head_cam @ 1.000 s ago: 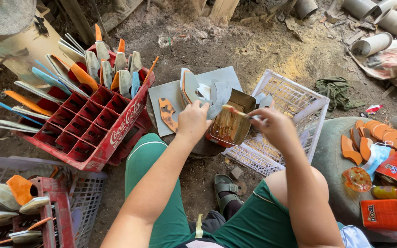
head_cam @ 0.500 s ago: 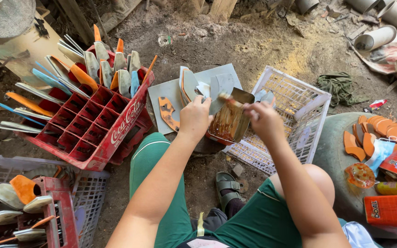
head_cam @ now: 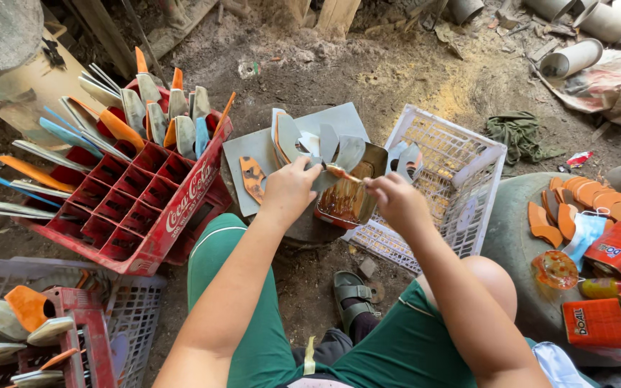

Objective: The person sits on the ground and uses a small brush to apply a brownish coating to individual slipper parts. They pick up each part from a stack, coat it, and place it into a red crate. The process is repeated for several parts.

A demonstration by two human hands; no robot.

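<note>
Beside the red crate (head_cam: 145,215) — left hand (head_cam: 289,190) fingers grasp grey blades (head_cam: 325,147), right hand (head_cam: 393,201) fingers clench a brush (head_cam: 343,174).

Grey curved blade (head_cam: 346,154) held tilted above glue-filled tin (head_cam: 350,197)

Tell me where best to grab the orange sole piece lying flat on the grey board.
Probably pinch the orange sole piece across its narrow waist, coming straight down from above. It lies flat on the grey board, with its edges exposed all round and open board to its left, while the left hand crowds its right side.
</note>
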